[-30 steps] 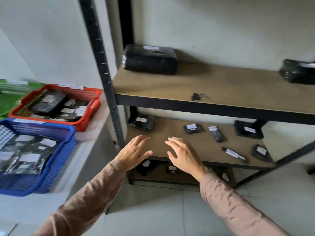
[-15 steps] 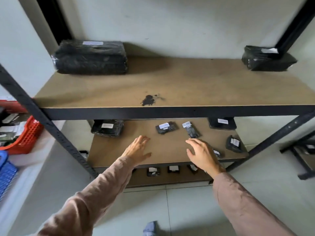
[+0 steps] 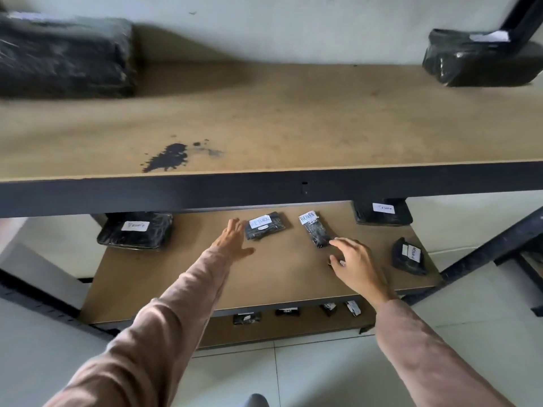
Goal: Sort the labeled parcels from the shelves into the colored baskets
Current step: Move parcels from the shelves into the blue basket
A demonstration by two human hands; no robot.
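Picking step. The left hand (image 3: 233, 241), wide and empty, is beside the square parcel (image 3: 266, 226); the right hand (image 3: 356, 265), loose and empty, is beside the long parcel (image 3: 316, 230). Next, they should grab both.

A big black wrapped parcel (image 3: 64, 57) lies at the back left of the top brown wooden shelf (image 3: 293, 118). A black plastic parcel (image 3: 470, 60) lies at its back right. On the middle wooden shelf (image 3: 279, 280) below, a flat black labelled parcel (image 3: 135, 232) lies back left. A small black RETURN packet (image 3: 266, 227) and a long black RETURN packet (image 3: 316, 232) lie side by side. The left hand (image 3: 232, 242) is just left of the small one, the right hand (image 3: 354, 265) just before the long one.
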